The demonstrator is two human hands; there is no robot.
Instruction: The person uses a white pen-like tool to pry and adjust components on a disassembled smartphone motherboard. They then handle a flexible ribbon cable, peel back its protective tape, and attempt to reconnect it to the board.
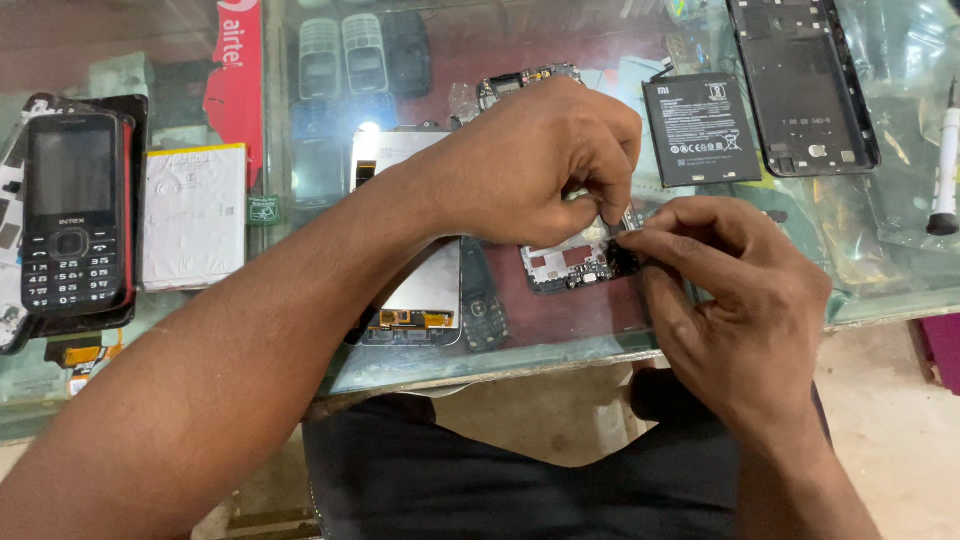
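Observation:
Both of my hands meet over a small phone circuit board (568, 266) that lies on the glass counter (520, 350). My left hand (530, 165) reaches in from the left, its fingertips pinched on the board's upper right corner. From the lower right comes my right hand (735, 300), thumb and forefinger closed on a small dark part at the board's right edge. A second circuit board (515, 82) shows just behind my left hand.
A black keypad phone (72, 215) and a white flat pack (195, 215) lie at the left. A black phone battery (700, 128), a black back cover (805, 85) and a white-handled screwdriver (946, 165) lie at the right. A screen assembly (420, 295) lies under my left forearm.

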